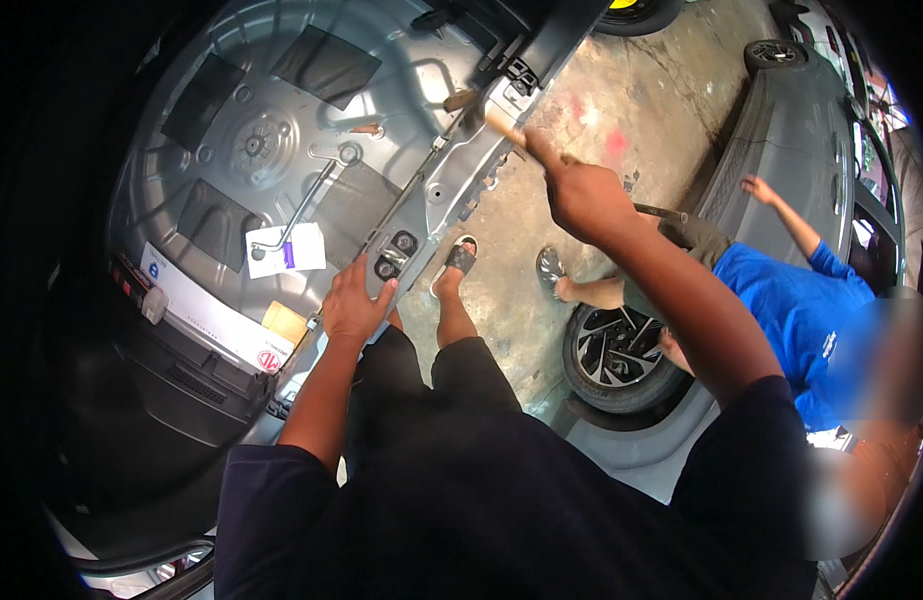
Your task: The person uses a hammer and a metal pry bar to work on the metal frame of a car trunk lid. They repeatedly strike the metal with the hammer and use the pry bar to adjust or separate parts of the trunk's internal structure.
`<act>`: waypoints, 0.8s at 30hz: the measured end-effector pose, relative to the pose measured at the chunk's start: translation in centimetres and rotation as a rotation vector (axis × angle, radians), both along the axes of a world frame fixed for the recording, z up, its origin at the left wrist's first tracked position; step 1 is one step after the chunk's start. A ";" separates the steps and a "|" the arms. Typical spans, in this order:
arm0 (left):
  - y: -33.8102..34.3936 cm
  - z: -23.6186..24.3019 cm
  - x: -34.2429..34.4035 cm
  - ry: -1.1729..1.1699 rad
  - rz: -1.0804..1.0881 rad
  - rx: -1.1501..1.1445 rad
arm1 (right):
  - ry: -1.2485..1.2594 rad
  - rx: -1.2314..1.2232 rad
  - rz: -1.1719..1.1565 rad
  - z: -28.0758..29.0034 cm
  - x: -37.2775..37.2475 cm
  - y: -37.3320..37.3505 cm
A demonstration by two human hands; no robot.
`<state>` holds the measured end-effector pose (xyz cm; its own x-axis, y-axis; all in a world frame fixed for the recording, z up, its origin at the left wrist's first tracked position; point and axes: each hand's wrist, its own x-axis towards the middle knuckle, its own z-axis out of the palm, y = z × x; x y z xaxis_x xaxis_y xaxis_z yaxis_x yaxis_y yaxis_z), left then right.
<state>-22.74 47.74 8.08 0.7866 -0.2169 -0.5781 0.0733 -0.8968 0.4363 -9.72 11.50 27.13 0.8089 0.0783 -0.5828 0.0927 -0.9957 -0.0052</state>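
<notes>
My left hand (354, 300) lies flat with its fingers spread on the metal rear sill (439, 192) of an opened car boot, next to a black fitting (397, 255). Farther right, my right hand (590, 198) is raised over the sill and floor, its fingers closed. From its front sticks out a blurred tan, stick-like piece (504, 125), pointing at the sill's far end. Behind the fist shows a dark rod (662, 212); whether it belongs to the same tool, I cannot tell. In the bare boot floor lies an L-shaped metal wrench (307, 205), one end on a white paper (312, 247).
A person in a blue shirt (797, 315) is close on my right, beside a grey car (802, 150) and a wheel (622, 350). A tan piece (285, 322) and a white plate (207, 310) lie at the boot's near edge. Dark pads (327, 67) line the boot floor.
</notes>
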 end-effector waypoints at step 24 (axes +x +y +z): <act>-0.9 0.4 2.0 -0.030 0.126 -0.227 | -0.063 -0.080 -0.166 -2.3 0.0 -3.5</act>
